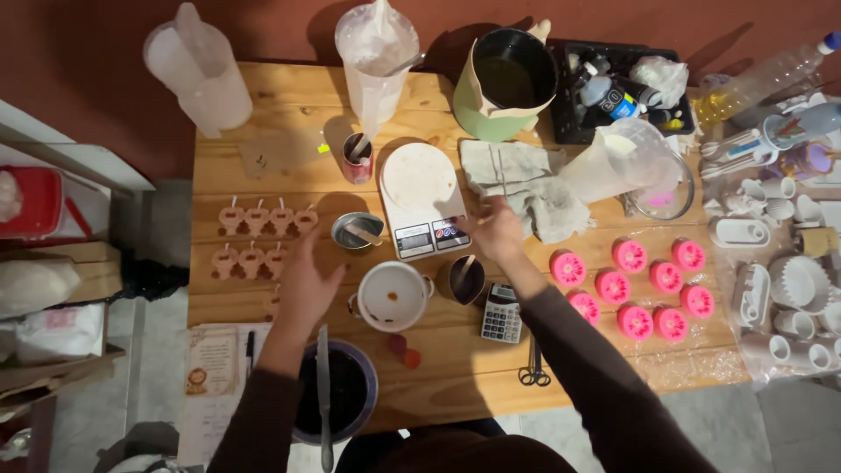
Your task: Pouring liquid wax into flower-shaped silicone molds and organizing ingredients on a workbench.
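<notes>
Right hand (498, 229), fingers loosely spread, is laid by the rigid, light scale (422, 199), best lifted by its edges.

Wooden table (263, 166) against dark red wall (88, 52).

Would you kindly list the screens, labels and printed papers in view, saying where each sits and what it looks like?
Kitchen scale: table centre, by the right hand; white, round platter, small grey screen.
Calculator: in front of it; grey, small display, rows of keys.
Bottle: black bin at the back; blue label.
Printed card: near left corner; cream, decorated border.
</notes>
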